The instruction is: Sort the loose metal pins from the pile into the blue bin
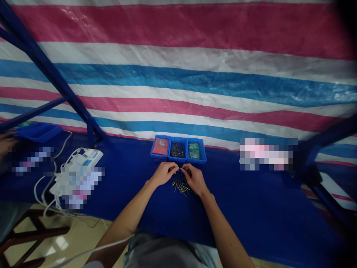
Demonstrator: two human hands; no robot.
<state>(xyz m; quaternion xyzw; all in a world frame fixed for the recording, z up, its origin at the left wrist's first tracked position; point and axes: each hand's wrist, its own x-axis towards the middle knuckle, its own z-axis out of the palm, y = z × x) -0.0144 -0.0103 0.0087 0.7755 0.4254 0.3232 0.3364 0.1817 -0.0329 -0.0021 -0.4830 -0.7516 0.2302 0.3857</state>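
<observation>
My left hand (164,173) and my right hand (195,178) meet over the blue table cover (251,201), fingers pinched together on a thin small part (180,169) held between them. Just below the hands lies a small pile of thin metal pins (181,186) with yellow and green bits. Behind the hands stand three small blue bins side by side: the left bin (160,146) holds something red, the middle bin (177,149) dark pins, the right bin (196,150) green pieces.
A white power strip (85,157) with white cables lies at the left, a blue tray (39,132) behind it. Another person's hand (5,143) shows at the far left edge. A striped tarp (195,74) hangs behind, with blue frame bars (55,74) beside it.
</observation>
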